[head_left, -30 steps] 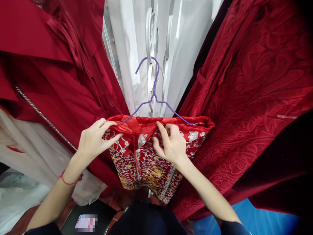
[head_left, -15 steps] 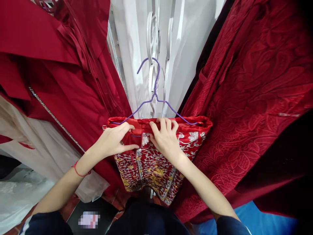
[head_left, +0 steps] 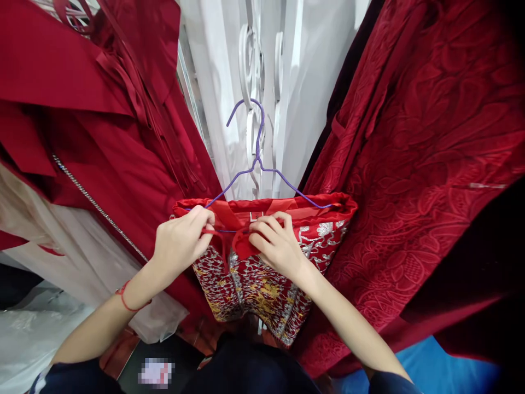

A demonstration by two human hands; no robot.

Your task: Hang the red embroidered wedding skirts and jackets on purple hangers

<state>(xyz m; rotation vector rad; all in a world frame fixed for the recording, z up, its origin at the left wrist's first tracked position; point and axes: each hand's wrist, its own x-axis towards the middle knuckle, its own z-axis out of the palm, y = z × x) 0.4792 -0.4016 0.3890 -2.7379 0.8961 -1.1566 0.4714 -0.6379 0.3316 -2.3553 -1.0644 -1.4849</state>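
A red garment (head_left: 266, 273) with silver and gold embroidery hangs folded over a purple wire hanger (head_left: 258, 164). My left hand (head_left: 182, 241) pinches the red waistband edge at the left of the opening. Just to its right, my right hand (head_left: 274, 243) grips the other flap of the waistband. Both hands are closed on the fabric, near the hanger's bottom wire. The hanger's hook points up in front of white fabric.
Dark red satin garments (head_left: 82, 109) hang on the left, with a chain strap (head_left: 98, 208) across them. A red brocade garment (head_left: 410, 164) hangs on the right. White fabric (head_left: 229, 82) is behind. A blue sheet (head_left: 451, 366) lies at the lower right.
Both hands have drawn together at the middle of the waistband and closed on its two flaps. The view has shifted slightly.
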